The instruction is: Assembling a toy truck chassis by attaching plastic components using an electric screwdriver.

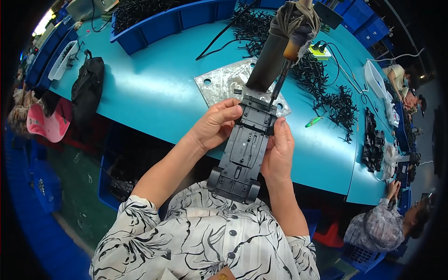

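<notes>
Both hands grip a long black plastic toy-car chassis (pixel 239 151), two wheels on its near end. My left hand (pixel 216 122) is closed on the far left edge, thumb on top. My right hand (pixel 279 151) is closed on the right edge, its thumb near the far corner; some fingers are hidden underneath. Over the far end hangs a driver-like tool (pixel 292 50) with an amber collar and a thin dark shaft, its top wrapped in cloth or film. The shaft's tip is at the chassis's far right corner; contact is unclear. Beside it a dark upright post (pixel 268 63) rises from a metal plate (pixel 219 84).
Heaps of small black parts (pixel 343 109) lie on the teal table (pixel 154 93). A blue bin (pixel 163 30) stands at the back, a black bag (pixel 87 77) at the left edge. A green object (pixel 313 122) lies on the right. A co-worker (pixel 378 226) sits at the right.
</notes>
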Demonstrator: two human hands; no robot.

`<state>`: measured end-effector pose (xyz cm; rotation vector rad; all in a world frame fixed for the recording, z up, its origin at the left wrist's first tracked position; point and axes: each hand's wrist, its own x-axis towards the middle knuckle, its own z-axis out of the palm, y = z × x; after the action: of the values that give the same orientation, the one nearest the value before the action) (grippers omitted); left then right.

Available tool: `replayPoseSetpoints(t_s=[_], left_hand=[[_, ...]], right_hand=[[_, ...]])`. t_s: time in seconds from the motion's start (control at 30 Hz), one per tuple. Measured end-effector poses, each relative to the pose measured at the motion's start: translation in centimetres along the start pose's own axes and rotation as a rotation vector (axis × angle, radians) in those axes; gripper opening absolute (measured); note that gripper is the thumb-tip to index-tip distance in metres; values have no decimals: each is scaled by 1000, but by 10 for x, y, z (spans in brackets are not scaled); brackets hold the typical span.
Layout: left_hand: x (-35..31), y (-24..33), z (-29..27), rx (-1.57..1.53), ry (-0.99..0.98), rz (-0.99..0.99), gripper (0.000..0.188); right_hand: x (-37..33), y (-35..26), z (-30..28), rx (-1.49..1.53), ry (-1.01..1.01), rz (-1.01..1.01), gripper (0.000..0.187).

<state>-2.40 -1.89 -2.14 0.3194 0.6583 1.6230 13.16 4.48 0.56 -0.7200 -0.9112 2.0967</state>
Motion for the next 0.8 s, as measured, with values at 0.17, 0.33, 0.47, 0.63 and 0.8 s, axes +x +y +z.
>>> replayPoseSetpoints(t_s=[0.17,0.33,0.47,0.63,0.8], left_hand=[[0,1,0,-41,-37,1,21],[2,0,1,-41,-26,-5,23],[4,-1,-3,-33,-21,-18,23],[6,-5,-10,-29,-51,-16,22],[5,-2,-6,-47,-63,-30,20]], right_hand=[[-1,-2,11,-16,71,-47,21],[4,4,-4,-24,43,-56,21],[3,1,2,-52,55,-53,21],[4,1,-1,-86,50,-61,22],[3,-2,7,-95,79,-64,24]])
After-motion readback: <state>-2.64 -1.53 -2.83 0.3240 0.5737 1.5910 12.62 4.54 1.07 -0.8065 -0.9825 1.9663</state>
